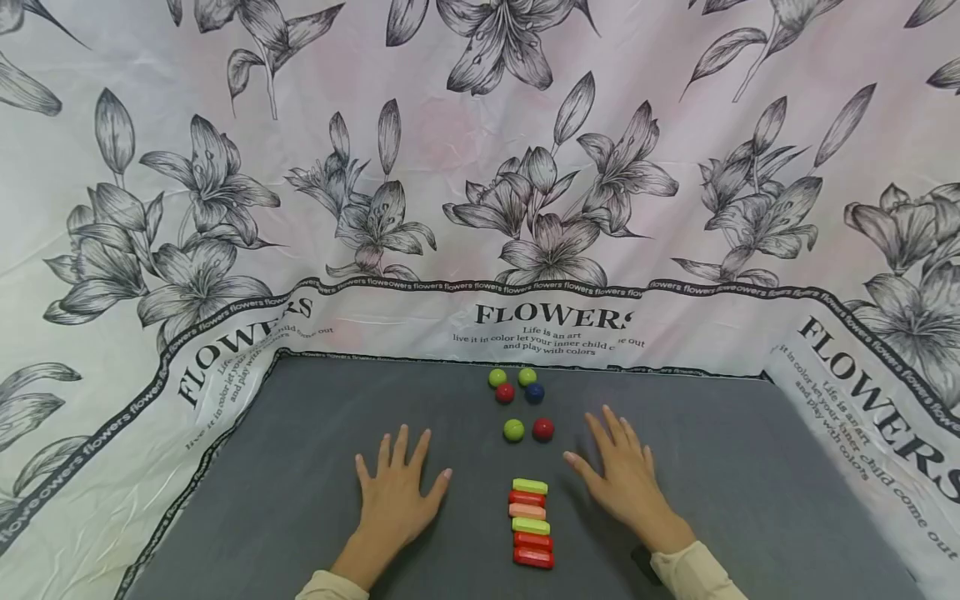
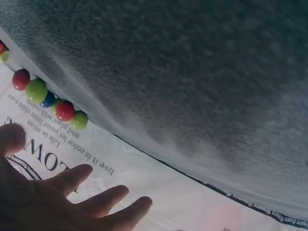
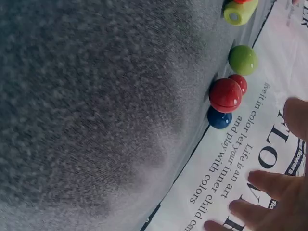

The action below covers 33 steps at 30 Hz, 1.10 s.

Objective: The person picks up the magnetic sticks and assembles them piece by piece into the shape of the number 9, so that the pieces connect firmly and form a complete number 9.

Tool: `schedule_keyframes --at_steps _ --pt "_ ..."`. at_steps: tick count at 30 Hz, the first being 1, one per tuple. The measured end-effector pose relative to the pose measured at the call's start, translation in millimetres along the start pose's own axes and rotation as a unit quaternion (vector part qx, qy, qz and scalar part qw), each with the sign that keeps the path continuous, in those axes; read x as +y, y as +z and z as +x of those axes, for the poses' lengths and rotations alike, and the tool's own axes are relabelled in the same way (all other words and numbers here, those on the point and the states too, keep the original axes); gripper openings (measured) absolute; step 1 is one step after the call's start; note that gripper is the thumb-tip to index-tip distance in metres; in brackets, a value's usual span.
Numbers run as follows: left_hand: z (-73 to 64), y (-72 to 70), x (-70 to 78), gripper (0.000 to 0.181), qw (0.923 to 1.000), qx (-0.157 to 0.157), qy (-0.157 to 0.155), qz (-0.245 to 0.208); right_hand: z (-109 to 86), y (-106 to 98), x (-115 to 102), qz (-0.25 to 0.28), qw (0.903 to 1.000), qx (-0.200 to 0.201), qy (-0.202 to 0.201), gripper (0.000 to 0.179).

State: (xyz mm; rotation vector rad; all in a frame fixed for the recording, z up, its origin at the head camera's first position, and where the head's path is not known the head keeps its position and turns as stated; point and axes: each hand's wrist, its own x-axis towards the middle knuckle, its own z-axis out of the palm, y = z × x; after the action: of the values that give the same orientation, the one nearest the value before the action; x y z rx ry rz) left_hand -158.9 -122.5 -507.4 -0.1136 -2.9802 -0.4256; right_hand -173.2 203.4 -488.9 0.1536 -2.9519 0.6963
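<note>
My left hand [image 1: 397,493] is spread over the grey table left of the coloured pieces, holding nothing. To their right is my right hand [image 1: 624,473], its fingers also spread and nothing in them. Between the hands runs a column of several short bars, with a yellow-green bar [image 1: 530,486] at the far end, a salmon bar [image 1: 527,511] in the middle and a red bar [image 1: 533,557] nearest me. Beyond them sit a green ball [image 1: 513,430] and a red ball [image 1: 543,429]. Farther back are two more green balls, a smaller red ball [image 1: 505,392] and a blue ball [image 1: 534,392].
A white cloth [image 1: 375,325] with printed flowers and lettering hangs behind the grey table [image 1: 315,425] and along its sides. Beside my right wrist lies a dark object [image 1: 645,565], partly hidden by the sleeve.
</note>
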Motion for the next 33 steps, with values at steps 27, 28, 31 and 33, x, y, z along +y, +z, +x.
schedule_keyframes --at_steps 27,28,31,33 --pt "25.4 29.4 95.1 0.018 0.9599 -0.065 0.270 -0.038 71.6 22 -13 0.022 0.9876 -0.069 -0.139 0.038" --pt "25.6 29.2 95.4 0.019 0.9599 -0.064 0.270 -0.037 72.1 24 -13 0.020 0.9871 -0.069 -0.143 0.037" --pt "25.3 28.6 97.4 0.020 0.9613 -0.067 0.265 -0.032 73.0 28 -13 0.022 0.9857 -0.076 -0.149 0.034" --pt "25.3 28.2 99.5 0.020 0.9631 -0.068 0.259 -0.027 72.5 29 -11 0.024 0.9857 -0.077 -0.148 0.033"
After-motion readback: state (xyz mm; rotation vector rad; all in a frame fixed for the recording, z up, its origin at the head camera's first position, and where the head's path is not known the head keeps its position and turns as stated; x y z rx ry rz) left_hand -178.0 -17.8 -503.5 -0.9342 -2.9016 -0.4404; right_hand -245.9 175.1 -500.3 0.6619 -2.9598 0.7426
